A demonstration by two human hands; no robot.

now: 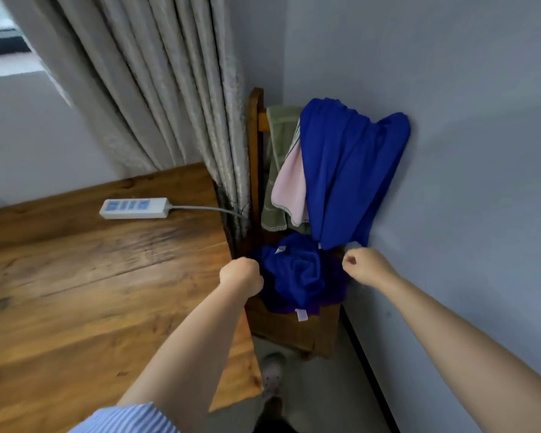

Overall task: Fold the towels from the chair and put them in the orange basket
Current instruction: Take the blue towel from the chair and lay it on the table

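Note:
A wooden chair (254,157) stands in the corner by the wall. Over its back hang a large blue towel (350,170), a pink towel (291,185) and a green towel (278,142). On the seat lies a crumpled blue towel (297,273) over a purple one (334,295). My left hand (241,276) is a closed fist just left of the crumpled blue towel, and I cannot see anything in it. My right hand (364,265) hovers just below the hanging blue towel's lower edge, fingers curled with nothing held. No orange basket is in view.
A wooden table (75,292) fills the left side, with a white power strip (135,208) and its cable on it. Grey curtains (156,89) hang behind the table and touch the chair. The wall is close on the right. A shoe (272,375) shows on the floor.

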